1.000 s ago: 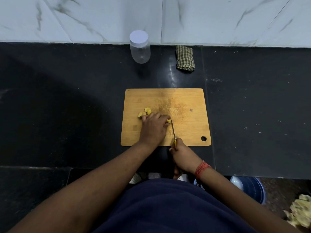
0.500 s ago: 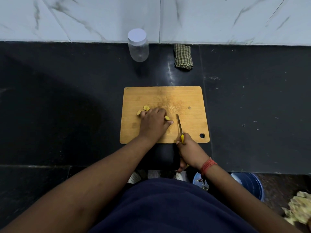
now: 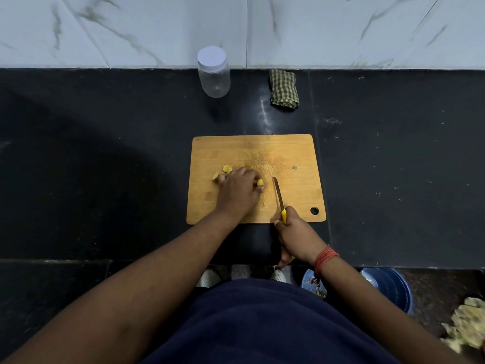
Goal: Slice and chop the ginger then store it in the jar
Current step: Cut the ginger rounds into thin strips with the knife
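So, top-down look at a black counter (image 3: 105, 158) with a wooden cutting board (image 3: 288, 153) sitting in the middle. The left hand (image 3: 237, 191) is on the left part of the board, fingers curled over a piece of ginger (image 3: 260, 182), and you can see a yellow bit of it poking out on the hand's right side. A few cut ginger slices (image 3: 225, 170) lie just past the fingertips, toward the far left of the hand.

The right hand (image 3: 296, 232) is wrapped tight around the yellow handle of a knife (image 3: 278, 193) at the near edge of the board. The blade points away from the person, lying just right of the ginger piece with a small gap between them. Can't tell if the blade is touching the board or a bit above it.

At the far side by the marble wall stands a clear jar (image 3: 214, 74) with its white lid on, well apart from the board. A folded checked cloth (image 3: 284, 89) lies to its right. There's a red thread band (image 3: 324, 260) on the right wrist.
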